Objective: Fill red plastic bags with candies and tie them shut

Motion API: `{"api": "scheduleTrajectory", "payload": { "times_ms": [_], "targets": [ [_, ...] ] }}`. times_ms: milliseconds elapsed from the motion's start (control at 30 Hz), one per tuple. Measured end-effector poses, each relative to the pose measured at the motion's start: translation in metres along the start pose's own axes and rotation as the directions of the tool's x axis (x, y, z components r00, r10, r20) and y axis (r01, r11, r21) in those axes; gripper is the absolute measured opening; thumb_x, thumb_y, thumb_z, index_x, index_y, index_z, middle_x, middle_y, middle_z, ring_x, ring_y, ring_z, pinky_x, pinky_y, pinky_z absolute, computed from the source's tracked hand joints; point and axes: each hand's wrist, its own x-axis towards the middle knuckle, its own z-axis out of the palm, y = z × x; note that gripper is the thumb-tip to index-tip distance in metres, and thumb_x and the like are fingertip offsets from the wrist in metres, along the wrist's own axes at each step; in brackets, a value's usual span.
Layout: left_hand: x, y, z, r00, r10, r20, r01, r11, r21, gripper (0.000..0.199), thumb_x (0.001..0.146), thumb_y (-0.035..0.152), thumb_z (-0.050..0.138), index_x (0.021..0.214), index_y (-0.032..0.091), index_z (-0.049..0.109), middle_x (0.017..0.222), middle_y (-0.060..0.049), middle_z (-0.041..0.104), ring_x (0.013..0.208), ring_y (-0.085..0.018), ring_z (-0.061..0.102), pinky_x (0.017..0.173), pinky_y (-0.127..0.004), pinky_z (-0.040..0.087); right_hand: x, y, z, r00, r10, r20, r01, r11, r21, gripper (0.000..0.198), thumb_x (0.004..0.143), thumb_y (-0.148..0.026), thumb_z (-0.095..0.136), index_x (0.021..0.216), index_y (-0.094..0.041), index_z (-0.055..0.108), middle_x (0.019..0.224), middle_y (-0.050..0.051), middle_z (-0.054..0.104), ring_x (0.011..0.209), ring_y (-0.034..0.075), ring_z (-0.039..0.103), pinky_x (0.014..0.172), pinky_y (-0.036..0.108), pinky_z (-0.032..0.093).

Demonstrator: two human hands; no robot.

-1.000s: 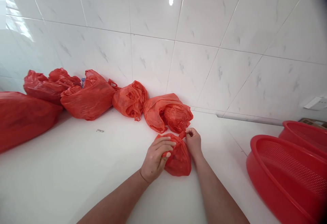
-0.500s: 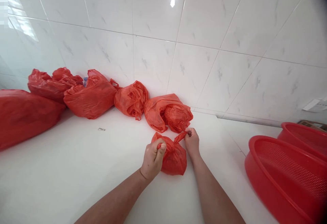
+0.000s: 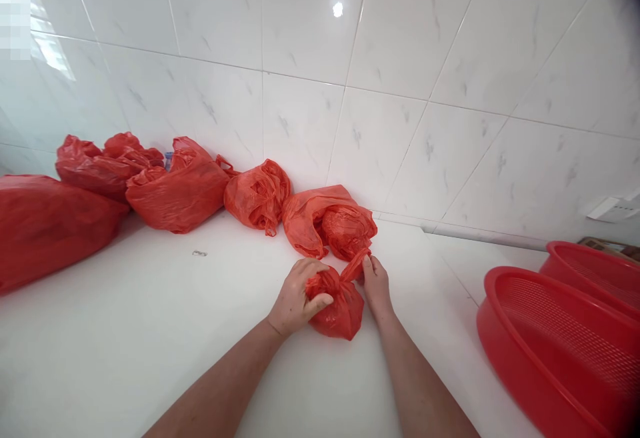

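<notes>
At the far left we have bulging red bags, the start of a line running along the tiled wall to the middle. Next comes our left hand, thumb and fingers parted and curved against the left side of a small red bag, which sits on the white table before us. Our right hand pinches its twisted end between thumb and fingers. Farthest right, we see two red baskets.

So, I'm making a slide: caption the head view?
Left hand cups a red bag while the right hand pinches its gathered end.
</notes>
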Motion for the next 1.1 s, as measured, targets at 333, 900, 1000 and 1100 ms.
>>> {"api": "scheduleTrajectory", "payload": {
  "times_ms": [333,900,1000,1100],
  "targets": [
    [0.002,-0.006,0.005,0.991,-0.093,0.100,0.076,0.984,0.161,0.044,0.074,0.037,0.065,0.115,0.026,0.055,0.113,-0.006,0.058,0.109,-0.026,0.050,0.097,-0.043,0.037,-0.013,-0.006,0.002,0.981,-0.023,0.195,0.020,1.000,0.016,0.029,0.076,-0.048,0.058,0.077,-0.019,0.059,0.072,0.000,0.061,0.066,0.016,0.052,0.061,0.028,0.043],
    [0.001,-0.002,0.000,0.979,-0.198,0.042,0.186,0.961,0.203,0.033,0.092,0.038,0.034,0.078,0.022,0.059,0.075,0.000,0.064,0.071,-0.017,0.056,0.078,-0.033,0.043,-0.009,0.003,0.002,0.990,0.067,0.122,-0.086,0.984,0.154,0.032,0.074,-0.050,0.059,0.074,-0.018,0.057,0.067,0.000,0.060,0.058,0.014,0.049,0.056,0.027,0.041],
    [-0.001,0.000,-0.001,0.979,-0.199,0.038,0.191,0.969,0.155,0.022,0.086,0.040,0.048,0.092,0.024,0.062,0.085,-0.001,0.067,0.081,-0.020,0.058,0.083,-0.035,0.043,-0.010,0.001,0.001,0.989,0.084,0.122,-0.104,0.981,0.163,0.033,0.075,-0.051,0.059,0.071,-0.019,0.055,0.064,-0.001,0.057,0.055,0.013,0.047,0.053,0.026,0.039],
    [-0.001,0.002,-0.001,0.984,-0.163,0.065,0.155,0.981,0.114,0.034,0.075,0.038,0.062,0.107,0.027,0.060,0.095,-0.001,0.068,0.091,-0.022,0.058,0.086,-0.036,0.043,-0.012,-0.002,-0.001,0.987,0.095,0.129,-0.116,0.978,0.171,0.035,0.077,-0.053,0.055,0.069,-0.019,0.052,0.061,-0.001,0.054,0.053,0.013,0.045,0.051,0.026,0.037]
  ]
}}
